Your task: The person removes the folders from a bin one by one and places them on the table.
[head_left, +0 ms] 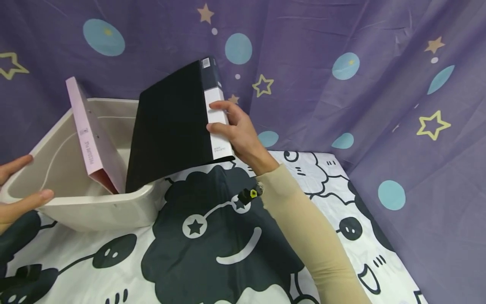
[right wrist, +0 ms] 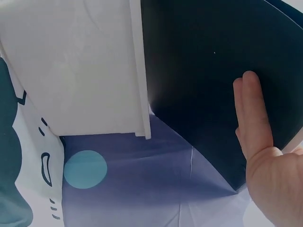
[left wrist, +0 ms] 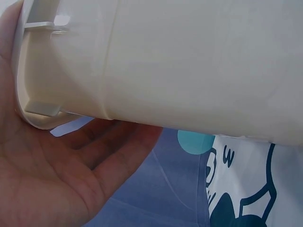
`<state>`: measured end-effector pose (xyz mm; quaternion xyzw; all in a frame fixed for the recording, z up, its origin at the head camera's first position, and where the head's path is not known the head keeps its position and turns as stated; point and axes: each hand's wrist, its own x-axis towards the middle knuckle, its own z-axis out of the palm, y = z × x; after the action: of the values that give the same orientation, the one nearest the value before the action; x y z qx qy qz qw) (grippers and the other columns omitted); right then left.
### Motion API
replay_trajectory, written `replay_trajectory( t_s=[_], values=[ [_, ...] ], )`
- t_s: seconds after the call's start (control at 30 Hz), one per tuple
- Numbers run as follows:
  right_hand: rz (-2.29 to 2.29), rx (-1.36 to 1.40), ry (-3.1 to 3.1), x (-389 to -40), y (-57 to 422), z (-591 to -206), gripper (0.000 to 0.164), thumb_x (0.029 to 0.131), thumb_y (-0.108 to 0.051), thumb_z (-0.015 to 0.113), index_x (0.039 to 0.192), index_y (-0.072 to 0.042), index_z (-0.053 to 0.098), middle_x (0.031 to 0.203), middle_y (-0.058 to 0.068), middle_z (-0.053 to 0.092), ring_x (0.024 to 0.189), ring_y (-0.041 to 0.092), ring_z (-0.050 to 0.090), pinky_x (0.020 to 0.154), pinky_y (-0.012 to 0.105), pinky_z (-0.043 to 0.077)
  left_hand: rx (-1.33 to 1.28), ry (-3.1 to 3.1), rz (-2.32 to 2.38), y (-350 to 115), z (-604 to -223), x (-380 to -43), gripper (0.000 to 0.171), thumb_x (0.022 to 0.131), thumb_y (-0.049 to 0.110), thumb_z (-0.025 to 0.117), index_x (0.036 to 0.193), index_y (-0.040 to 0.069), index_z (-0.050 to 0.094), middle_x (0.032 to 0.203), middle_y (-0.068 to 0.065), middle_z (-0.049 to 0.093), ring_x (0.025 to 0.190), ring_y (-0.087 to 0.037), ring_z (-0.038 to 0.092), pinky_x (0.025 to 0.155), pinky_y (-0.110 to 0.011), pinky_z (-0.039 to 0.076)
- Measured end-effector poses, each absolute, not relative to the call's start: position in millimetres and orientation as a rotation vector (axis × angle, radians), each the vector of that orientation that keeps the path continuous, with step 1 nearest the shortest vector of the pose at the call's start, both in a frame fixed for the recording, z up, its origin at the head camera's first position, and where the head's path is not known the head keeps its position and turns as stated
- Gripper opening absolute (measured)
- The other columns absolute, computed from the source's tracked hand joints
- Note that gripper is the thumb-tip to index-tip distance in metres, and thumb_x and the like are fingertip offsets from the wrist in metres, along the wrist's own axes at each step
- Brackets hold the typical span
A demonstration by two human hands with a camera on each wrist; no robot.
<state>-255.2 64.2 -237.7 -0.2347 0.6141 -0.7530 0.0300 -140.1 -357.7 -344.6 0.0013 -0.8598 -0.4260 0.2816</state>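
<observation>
A beige plastic bin stands at the left in the head view. My left hand grips its left end, and in the left wrist view the fingers reach along the bin's outer wall. Inside, a pink file leans with its spine up. My right hand holds a black binder by its spine, which carries a white label. That binder is tilted, its lower left part over or inside the bin's right end. In the right wrist view, two fingers lie along the black cover.
A sheet printed with cartoon sheep covers the surface under the bin. Behind it and at the right hangs a purple curtain with stars and blue dots. A small black object with a yellow mark sits by the right wrist.
</observation>
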Motion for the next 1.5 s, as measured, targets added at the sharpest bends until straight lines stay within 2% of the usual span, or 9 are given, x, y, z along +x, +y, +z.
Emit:
replay_trajectory(
  t_s=[0.23, 0.77, 1.5],
  values=[
    [-2.369, -0.739, 1.886, -254, 76, -236, 0.042, 0.080, 0.011, 0.059, 0.119, -0.004, 0.054, 0.096, 0.015, 0.058, 0.066, 0.023, 0.062, 0.054, 0.032, 0.054, -0.029, -2.267, -1.186, -353, -342, -141, 0.078, 0.077, -0.002, 0.072, 0.145, 0.021, 0.043, 0.108, 0.031, 0.045, 0.088, 0.014, 0.041, 0.071, 0.000, 0.029],
    [-2.413, -0.742, 1.884, -249, 93, -241, 0.042, 0.080, 0.009, 0.060, 0.119, -0.005, 0.054, 0.101, 0.016, 0.059, 0.070, 0.026, 0.065, 0.058, 0.036, 0.055, -0.006, -2.297, -1.115, -364, -351, -144, 0.081, 0.075, -0.001, 0.075, 0.145, 0.023, 0.042, 0.110, 0.032, 0.043, 0.086, 0.017, 0.039, 0.067, 0.001, 0.031],
    [-2.450, -0.654, 1.959, -245, 124, -246, 0.039, 0.081, 0.005, 0.062, 0.118, -0.008, 0.058, 0.097, 0.011, 0.060, 0.076, 0.021, 0.062, 0.062, 0.030, 0.053, -0.007, -2.305, -1.192, -350, -336, -134, 0.079, 0.078, -0.001, 0.071, 0.147, 0.021, 0.039, 0.103, 0.034, 0.041, 0.084, 0.017, 0.040, 0.069, 0.002, 0.030]
  ],
)
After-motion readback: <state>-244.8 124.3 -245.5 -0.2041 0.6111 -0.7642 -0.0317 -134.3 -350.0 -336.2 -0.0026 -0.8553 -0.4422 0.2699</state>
